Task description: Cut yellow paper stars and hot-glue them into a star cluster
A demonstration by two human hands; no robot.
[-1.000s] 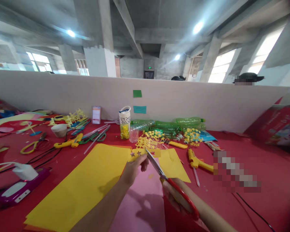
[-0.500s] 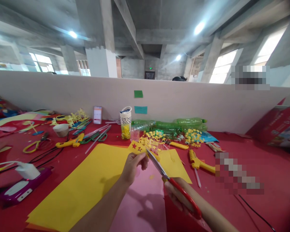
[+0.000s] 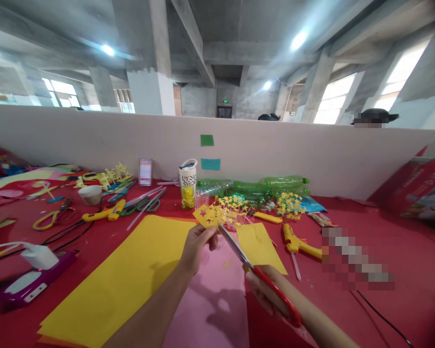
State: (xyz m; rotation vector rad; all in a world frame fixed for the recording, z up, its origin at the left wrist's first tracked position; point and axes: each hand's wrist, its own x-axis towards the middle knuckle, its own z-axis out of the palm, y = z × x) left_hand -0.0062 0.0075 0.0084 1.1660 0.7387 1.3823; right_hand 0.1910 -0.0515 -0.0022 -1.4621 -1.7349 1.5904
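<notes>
— What is the person doing from where you are standing?

— Going by the head view, the only one there is; the left hand (image 3: 195, 247) is pinching a small yellow paper piece (image 3: 206, 215) with star-shaped holes in it, holding it up above the table (image 3: 402, 261); the right hand (image 3: 266, 292) is clenching the red handles of the scissors (image 3: 253, 273), whose blades are pointing up towards the lower edge of that piece, the tips just beside it.

— Are the blades biting into the paper?

— I cannot tell; the tips are meeting the edge in a blur, and whether they are parted or closed is not showing.

— How far along is the cutting, would you say?

— Well along, I am judging; a heap of yellow cut-out stars (image 3: 229, 205) is lying just behind the hands and a second heap (image 3: 289, 202) is sitting near the green bottles (image 3: 264, 186); the held piece is already carrying holes. Plenty is left, though; a big yellow sheet (image 3: 130, 270) is lying whole under the left forearm, beside a pink sheet (image 3: 213, 299) and a smaller yellow sheet (image 3: 257, 246).

— Anything else lying about?

— A yellow glue gun (image 3: 297, 244) to the right; another glue gun (image 3: 103, 213) and spare scissors (image 3: 52, 217) well off to the left; a patterned cup (image 3: 187, 180) against the white partition (image 3: 94, 140).
</notes>
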